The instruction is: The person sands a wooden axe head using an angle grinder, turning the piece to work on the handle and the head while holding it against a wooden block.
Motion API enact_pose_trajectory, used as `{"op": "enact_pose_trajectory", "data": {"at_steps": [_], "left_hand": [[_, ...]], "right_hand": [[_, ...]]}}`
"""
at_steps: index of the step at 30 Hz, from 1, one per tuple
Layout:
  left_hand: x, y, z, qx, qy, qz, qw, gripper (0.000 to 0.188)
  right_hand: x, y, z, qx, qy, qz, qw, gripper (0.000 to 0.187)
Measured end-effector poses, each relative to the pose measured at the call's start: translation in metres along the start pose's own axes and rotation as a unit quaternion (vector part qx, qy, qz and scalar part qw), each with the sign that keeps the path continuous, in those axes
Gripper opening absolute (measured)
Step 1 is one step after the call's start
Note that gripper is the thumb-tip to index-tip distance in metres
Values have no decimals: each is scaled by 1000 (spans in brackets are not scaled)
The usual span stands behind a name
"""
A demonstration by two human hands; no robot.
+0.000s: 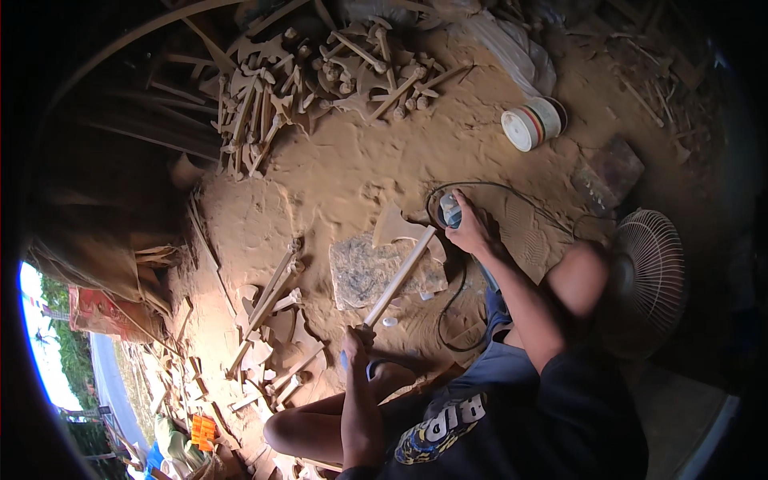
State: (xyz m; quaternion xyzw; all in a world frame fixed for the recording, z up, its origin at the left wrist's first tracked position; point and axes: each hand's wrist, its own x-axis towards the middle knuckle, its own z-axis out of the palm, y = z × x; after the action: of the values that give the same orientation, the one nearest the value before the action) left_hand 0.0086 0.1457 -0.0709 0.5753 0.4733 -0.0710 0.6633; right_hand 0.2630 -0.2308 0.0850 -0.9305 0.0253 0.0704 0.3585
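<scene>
A pale wooden axe-shaped piece (402,276) slants across a flat stone slab (352,268), its broad blade end at the far side. My left hand (358,342) is closed round the near end of its handle. In my right hand (472,230) is a small corded power tool (450,210) with a grey-blue body, just right of the piece's blade end. The tool's working face is hidden, so I cannot tell whether it touches the wood. A black cord (512,190) loops around it on the dusty floor. A small white object (390,322) lies near my left hand.
More axe-shaped wooden pieces lie heaped at the far left (264,104) and near left (280,344). A striped white bucket (524,128) lies on its side beyond my right hand. A fan (652,268) stands at my right, near a dark block (608,172).
</scene>
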Motion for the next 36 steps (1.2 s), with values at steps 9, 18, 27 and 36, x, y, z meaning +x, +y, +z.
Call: {"op": "enact_pose_trajectory", "data": {"at_steps": [9,18,27,36], "left_hand": [[-24,14,39,471,232,364,769,27],[-21,38,127,563,36,504,654,22],[-137,4,157,-116,-84,174,974,15],[-145,12,123,-225,-60,138,963,18]], "right_hand": [[-19,13,-11,121,32,-52,991,98],[-27,-35,-69,260,78,-191,943,100],[-41,-58,-98,300,121,-166,932,86],[-93,-87,-40,252,-26,-240,937,90]]}}
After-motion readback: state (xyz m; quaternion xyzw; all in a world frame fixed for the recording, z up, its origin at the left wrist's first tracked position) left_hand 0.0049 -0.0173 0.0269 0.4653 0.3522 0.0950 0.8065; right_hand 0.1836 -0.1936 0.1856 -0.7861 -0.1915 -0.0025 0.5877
